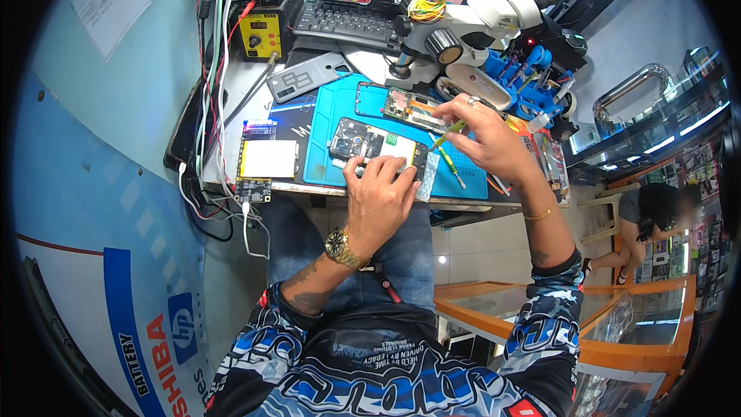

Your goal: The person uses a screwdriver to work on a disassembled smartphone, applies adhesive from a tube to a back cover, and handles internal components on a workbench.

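An opened phone lies on the blue work mat, its inner parts and a white battery area showing. My left hand grips it along the near edge, fingertips over its side. Above the phone's right end, my right hand pinches a thin green hand tool, slanting down toward the phone; its exact kind is unclear. A yellow-green tool rests on the mat beside it. Behind lies a second opened phone assembly, partly covered by my right fingers.
A grey phone back cover lies at the mat's far left. The microscope stands behind, near a laptop and a yellow-fronted station. A white battery pack with boards sits left. Hanging cables run down there.
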`<action>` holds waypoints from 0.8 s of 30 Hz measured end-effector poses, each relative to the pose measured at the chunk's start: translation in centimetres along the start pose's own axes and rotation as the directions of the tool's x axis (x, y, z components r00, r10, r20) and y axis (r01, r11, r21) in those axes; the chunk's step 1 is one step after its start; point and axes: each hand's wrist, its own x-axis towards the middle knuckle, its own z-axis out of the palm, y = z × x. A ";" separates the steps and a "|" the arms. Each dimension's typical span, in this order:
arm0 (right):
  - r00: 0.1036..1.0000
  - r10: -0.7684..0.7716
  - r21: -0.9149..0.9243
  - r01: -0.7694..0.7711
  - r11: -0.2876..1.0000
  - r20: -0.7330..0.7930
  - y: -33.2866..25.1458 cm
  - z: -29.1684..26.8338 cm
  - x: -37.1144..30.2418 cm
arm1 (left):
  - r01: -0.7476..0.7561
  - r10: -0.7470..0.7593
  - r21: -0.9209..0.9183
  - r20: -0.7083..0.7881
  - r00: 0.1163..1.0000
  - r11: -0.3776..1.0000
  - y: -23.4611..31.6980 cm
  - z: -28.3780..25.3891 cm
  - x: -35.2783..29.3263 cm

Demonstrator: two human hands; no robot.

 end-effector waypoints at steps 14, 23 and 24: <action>0.995 -0.007 -0.032 0.004 0.999 -0.095 0.0 0.6 -0.6 | 0.048 -0.048 -0.009 -0.006 0.999 0.999 0.3 0.1 -0.1; 0.988 0.144 -0.067 -0.140 0.988 0.063 -1.1 -1.1 -1.1 | 0.052 -0.053 -0.114 -0.011 0.999 0.992 0.3 -1.0 0.8; 0.992 0.114 -0.036 -0.112 0.993 0.051 -1.9 -1.6 -1.3 | 0.057 -0.063 -0.208 -0.022 0.998 0.977 0.0 -1.2 1.0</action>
